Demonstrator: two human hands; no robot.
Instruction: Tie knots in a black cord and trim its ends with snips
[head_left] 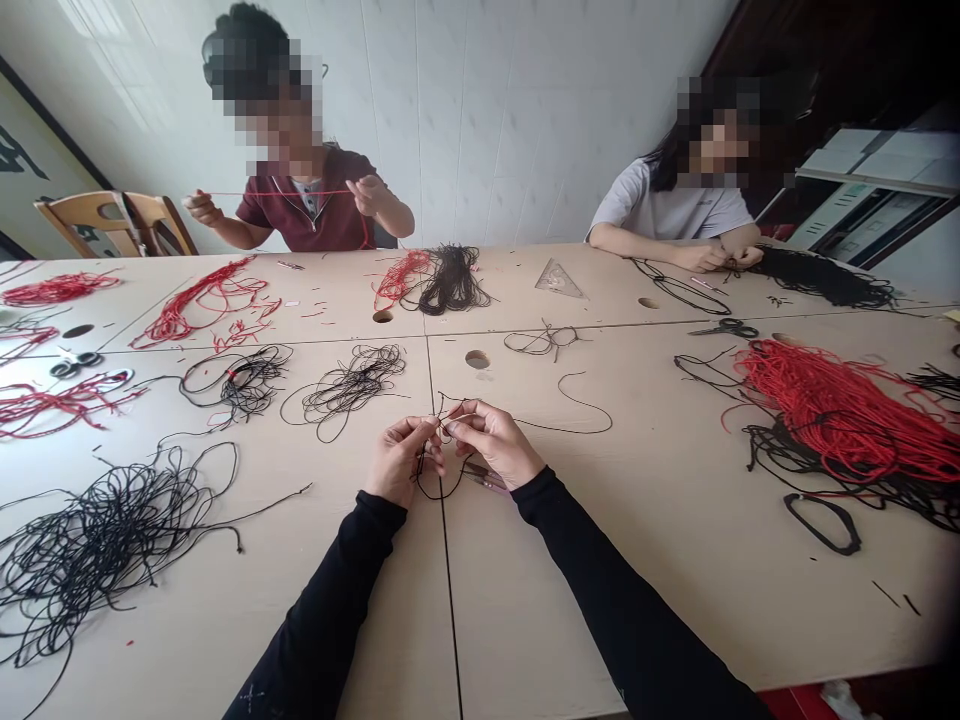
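Your left hand (401,457) and right hand (495,442) both pinch the black cord (431,498), fingertips closed, nearly meeting above the counter (570,570). Cord loops toward you between them; loose end (592,432) curves rightward, nearer your right hand.

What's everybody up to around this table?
The person's left hand and right hand are pinching a thin black cord just above the table. Across from them, someone in a maroon top holds a red cord stretched taut, and someone in a pale shirt is handling black cords. A loose black tangle lies to the left, a thick red bundle to the right.
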